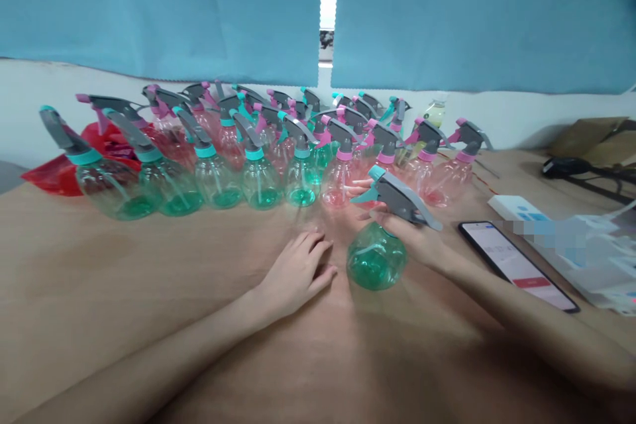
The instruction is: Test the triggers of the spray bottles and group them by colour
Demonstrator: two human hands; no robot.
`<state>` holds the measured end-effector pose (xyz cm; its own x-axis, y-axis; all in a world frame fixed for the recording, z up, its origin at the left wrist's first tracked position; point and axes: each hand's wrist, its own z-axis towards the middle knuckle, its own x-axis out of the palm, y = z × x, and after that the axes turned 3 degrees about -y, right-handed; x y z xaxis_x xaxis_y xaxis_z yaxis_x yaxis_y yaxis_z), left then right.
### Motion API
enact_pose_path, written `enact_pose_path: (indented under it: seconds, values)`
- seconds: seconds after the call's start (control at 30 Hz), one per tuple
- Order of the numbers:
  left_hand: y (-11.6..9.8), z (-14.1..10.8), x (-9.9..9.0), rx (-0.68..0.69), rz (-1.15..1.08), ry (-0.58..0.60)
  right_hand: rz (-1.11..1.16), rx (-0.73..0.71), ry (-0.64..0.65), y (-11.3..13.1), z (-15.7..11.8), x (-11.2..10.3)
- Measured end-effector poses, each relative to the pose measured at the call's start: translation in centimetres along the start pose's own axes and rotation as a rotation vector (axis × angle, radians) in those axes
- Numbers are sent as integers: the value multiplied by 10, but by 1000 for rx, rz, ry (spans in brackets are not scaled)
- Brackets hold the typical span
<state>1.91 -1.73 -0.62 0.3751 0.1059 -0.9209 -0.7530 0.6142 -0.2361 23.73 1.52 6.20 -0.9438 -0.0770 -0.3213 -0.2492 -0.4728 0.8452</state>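
Tube (368,254) inside green bottle (377,271) in right hand (410,232)

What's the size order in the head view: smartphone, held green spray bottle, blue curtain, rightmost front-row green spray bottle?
1. Blue curtain
2. Smartphone and held green spray bottle: too alike to rank
3. Rightmost front-row green spray bottle, though farther from the camera

Round see-through green bottle (376,258) below the right fingers (362,183) is pretty glossy plastic, its grey-and-teal plastic spray trigger (401,197) looks more matt, and the flat light-brown tabletop (149,278) under the left fingers (309,238) seems smooth wood.
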Motion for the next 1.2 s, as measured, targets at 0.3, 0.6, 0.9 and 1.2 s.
enact_pose_path:
  seconds: [0.3, 0.6, 0.9, 1.2]
  values:
    - [-1, -1, -3, 1, -9, -9, 45, -45, 38, -4, 2, 4]
    - [-1, 0, -1, 0, 15, 1, -57, -64, 37, 0, 2, 4]
    - [1, -1, 0, -2, 5, -6, -180, -67, 15, 2, 2, 3]
    - [0, 0, 0, 1, -12, -15, -164, -57, 16, 3, 1, 2]
